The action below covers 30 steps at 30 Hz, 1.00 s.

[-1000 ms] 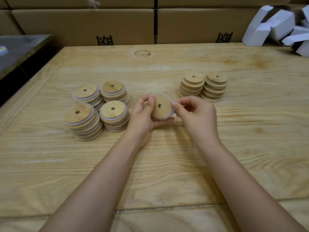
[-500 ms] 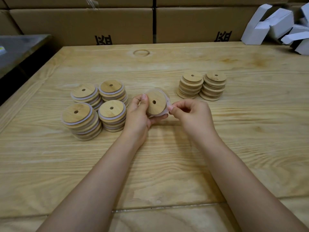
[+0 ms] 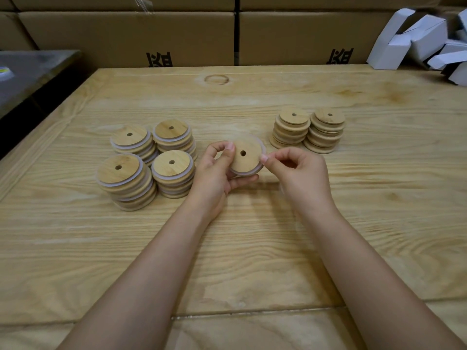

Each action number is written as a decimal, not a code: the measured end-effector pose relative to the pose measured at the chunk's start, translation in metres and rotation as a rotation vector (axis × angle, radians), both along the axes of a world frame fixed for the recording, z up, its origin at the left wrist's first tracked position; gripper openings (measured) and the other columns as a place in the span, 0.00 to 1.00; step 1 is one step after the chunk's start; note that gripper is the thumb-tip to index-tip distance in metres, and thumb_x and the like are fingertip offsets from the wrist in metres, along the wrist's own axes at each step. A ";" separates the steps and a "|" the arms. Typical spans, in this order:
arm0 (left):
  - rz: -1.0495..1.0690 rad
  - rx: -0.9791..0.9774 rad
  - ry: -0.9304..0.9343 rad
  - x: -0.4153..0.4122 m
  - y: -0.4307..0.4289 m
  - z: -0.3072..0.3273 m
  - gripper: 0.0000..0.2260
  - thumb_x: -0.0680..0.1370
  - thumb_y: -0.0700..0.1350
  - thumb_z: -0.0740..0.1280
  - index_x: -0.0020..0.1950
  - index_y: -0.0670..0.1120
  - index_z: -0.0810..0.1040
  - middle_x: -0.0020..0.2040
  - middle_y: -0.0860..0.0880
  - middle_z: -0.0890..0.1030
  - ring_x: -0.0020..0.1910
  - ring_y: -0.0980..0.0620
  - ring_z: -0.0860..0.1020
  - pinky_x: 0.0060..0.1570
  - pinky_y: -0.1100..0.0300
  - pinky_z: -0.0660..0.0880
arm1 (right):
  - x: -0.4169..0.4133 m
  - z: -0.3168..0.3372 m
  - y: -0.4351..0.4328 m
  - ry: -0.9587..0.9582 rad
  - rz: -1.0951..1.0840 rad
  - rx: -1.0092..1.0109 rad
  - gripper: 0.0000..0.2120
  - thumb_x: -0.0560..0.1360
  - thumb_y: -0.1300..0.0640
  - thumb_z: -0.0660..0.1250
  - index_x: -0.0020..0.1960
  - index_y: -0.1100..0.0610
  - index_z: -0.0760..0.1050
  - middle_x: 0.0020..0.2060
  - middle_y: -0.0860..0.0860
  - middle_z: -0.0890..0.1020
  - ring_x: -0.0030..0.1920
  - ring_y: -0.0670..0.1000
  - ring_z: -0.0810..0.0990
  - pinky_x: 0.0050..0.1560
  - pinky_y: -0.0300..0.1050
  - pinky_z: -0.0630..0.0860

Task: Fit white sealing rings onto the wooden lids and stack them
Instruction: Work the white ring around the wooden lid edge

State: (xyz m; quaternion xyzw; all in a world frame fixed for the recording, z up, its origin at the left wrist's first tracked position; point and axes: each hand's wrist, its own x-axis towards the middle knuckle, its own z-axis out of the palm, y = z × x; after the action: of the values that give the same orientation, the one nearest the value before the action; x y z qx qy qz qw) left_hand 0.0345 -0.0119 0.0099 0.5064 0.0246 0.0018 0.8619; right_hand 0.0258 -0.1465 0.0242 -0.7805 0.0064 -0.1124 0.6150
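While the left hand (image 3: pixel 217 173) grips one wooden lid (image 3: pixel 246 157) tilted up over the middle of the tabletop (image 3: pixel 252 248), thumb on its face and fingers curled under it, the right hand (image 3: pixel 300 178) pinches the white ring (image 3: pixel 249 173) at the lid's right rim. The ring looks partly on: white shows along the lower rim, and a loose arc stands off the upper right. By my read this lid isn't seated yet.

Done: four stacks of ringed lids (image 3: pixel 123 180), clustered toward the left edge, white bands visible between layers. The near-left one leans a bit.

Left: two stacks of bare lids (image 3: pixel 290 127), side by side toward the right edge, no white on them. Several lids each, exact count unclear.

No loose supply of rings visible on the tabletop.

Estimate: well past halfway. This lid needs the ring seated all round, then goes on a left stack.

Background: cardboard boxes (image 3: pixel 126 36) along the far edge, white cartons (image 3: pixel 417 39) at the far right corner, not involved.
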 end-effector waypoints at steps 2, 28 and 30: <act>-0.010 -0.025 0.011 0.000 0.000 0.000 0.08 0.81 0.42 0.58 0.59 0.43 0.69 0.44 0.45 0.81 0.36 0.49 0.83 0.31 0.57 0.80 | 0.001 0.001 0.000 -0.042 -0.011 0.014 0.07 0.69 0.56 0.74 0.36 0.48 0.78 0.33 0.43 0.81 0.36 0.41 0.78 0.42 0.37 0.73; -0.064 0.247 -0.081 -0.004 -0.006 -0.004 0.12 0.79 0.37 0.58 0.54 0.50 0.76 0.39 0.43 0.77 0.35 0.51 0.76 0.34 0.60 0.75 | -0.005 -0.010 0.005 -0.267 0.081 -0.606 0.33 0.65 0.51 0.75 0.66 0.60 0.70 0.60 0.52 0.73 0.61 0.49 0.72 0.59 0.37 0.67; -0.056 0.225 -0.073 -0.004 -0.005 -0.003 0.12 0.81 0.40 0.54 0.57 0.52 0.74 0.42 0.39 0.74 0.39 0.45 0.75 0.37 0.56 0.73 | -0.006 -0.007 0.004 -0.305 0.064 -0.581 0.30 0.65 0.54 0.76 0.63 0.62 0.71 0.57 0.54 0.74 0.58 0.50 0.73 0.56 0.33 0.66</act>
State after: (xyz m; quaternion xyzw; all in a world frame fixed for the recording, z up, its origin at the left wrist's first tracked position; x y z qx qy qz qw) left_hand 0.0300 -0.0174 0.0066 0.6000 -0.0216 -0.0013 0.7997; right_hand 0.0201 -0.1423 0.0176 -0.8973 -0.1426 -0.2059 0.3635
